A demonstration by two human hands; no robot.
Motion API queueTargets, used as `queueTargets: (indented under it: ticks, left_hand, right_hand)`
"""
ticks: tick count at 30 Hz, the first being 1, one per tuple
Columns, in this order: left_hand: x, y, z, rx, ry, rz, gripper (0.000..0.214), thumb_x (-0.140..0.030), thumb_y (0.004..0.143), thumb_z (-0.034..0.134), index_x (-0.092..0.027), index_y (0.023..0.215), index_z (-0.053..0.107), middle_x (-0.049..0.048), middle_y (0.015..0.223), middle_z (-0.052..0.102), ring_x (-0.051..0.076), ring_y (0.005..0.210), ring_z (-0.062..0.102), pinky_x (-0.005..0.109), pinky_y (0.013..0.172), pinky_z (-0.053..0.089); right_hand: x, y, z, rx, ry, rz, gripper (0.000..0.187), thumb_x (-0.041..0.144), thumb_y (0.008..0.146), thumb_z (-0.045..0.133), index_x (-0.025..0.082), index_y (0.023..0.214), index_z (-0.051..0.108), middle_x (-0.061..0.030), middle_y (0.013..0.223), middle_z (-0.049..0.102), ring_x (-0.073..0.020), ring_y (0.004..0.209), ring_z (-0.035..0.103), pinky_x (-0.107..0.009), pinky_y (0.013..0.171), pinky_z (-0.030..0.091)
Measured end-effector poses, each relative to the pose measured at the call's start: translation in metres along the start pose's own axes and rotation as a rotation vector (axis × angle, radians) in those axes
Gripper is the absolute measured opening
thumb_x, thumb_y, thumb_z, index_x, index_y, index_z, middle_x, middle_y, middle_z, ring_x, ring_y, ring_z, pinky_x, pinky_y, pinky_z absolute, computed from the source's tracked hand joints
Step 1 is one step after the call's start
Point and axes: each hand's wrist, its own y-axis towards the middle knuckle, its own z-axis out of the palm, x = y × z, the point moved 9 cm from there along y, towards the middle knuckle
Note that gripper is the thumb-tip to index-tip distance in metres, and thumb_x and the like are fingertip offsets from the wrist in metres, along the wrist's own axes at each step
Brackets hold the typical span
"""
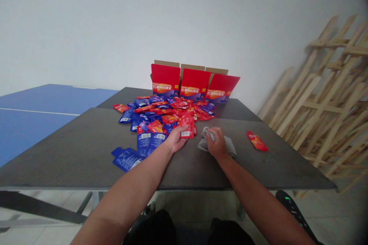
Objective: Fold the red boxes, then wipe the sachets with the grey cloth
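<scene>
L hand [176,140] closed on red sachet [187,127], R hand [217,144] bunched on grey cloth [229,147]; sachet pile [163,116] could be disturbed, pcs swept off table [71,149] if brushed by L wrist.

Red cartons [166,80] along the table's [71,153] far edge are displaying the Chinese words "枸杞原浆" and, on the left carton, "40"; sachets [145,141] are bearing barcodes, their small print unreadable.

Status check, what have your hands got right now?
Left hand on red sachet, at edge of sachet pile. Right hand gripping grey cloth. Stray sachet off to the right, apart from both hands.
</scene>
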Motion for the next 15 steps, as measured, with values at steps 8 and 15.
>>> queueTargets:
  ticks: [8,15]
  left_hand:
    - [0.006,-0.003,0.012,0.105,0.063,0.036,0.019,-0.008,0.08,0.063,-0.01,0.099,0.065,0.0112,0.086,0.072,0.019,0.075,0.07,0.03,0.072,0.057]
    - [0.013,-0.011,0.022,0.197,0.185,0.045,0.013,-0.016,0.081,0.067,-0.012,0.093,0.065,0.0058,0.079,0.069,0.014,0.062,0.066,0.023,0.06,0.053]
  right_hand:
    - [0.052,-0.02,0.038,0.367,0.036,-0.383,0.028,0.015,0.091,0.048,0.023,0.112,0.064,-0.0094,0.102,0.057,-0.0199,0.093,0.059,-0.037,0.082,0.055]
    - [0.04,-0.016,0.039,0.337,-0.043,-0.292,0.028,0.015,0.092,0.045,0.02,0.11,0.065,-0.0103,0.1,0.056,-0.019,0.087,0.058,-0.034,0.077,0.056]
